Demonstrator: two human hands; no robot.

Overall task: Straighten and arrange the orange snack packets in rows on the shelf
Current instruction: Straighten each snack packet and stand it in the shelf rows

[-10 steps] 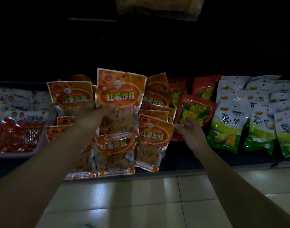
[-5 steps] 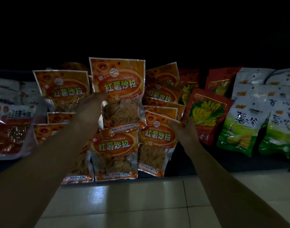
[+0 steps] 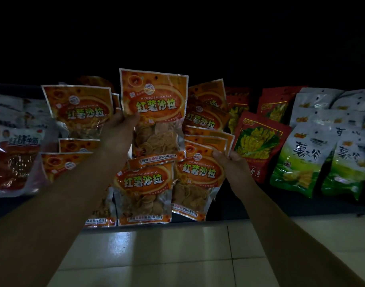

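Several orange snack packets lie overlapping on a dark low shelf (image 3: 229,212). My left hand (image 3: 119,133) grips one orange packet (image 3: 154,112) by its left edge and holds it upright above the pile. My right hand (image 3: 231,164) pinches the upper right corner of another orange packet (image 3: 195,183), which lies tilted at the front right of the group. A third packet (image 3: 143,193) lies flat at the front centre. More orange packets sit behind at the left (image 3: 80,110) and the right (image 3: 206,119).
Red packets with a yellow picture (image 3: 258,146) lie right of the orange ones, then green and white packets (image 3: 299,160) further right. Red and white packets (image 3: 12,158) sit at the left. Pale floor tiles (image 3: 167,255) run along the shelf's front edge. The back is dark.
My right hand moved left from the red packet onto the front right orange packet and took hold of its corner. My left hand kept the raised packet up.
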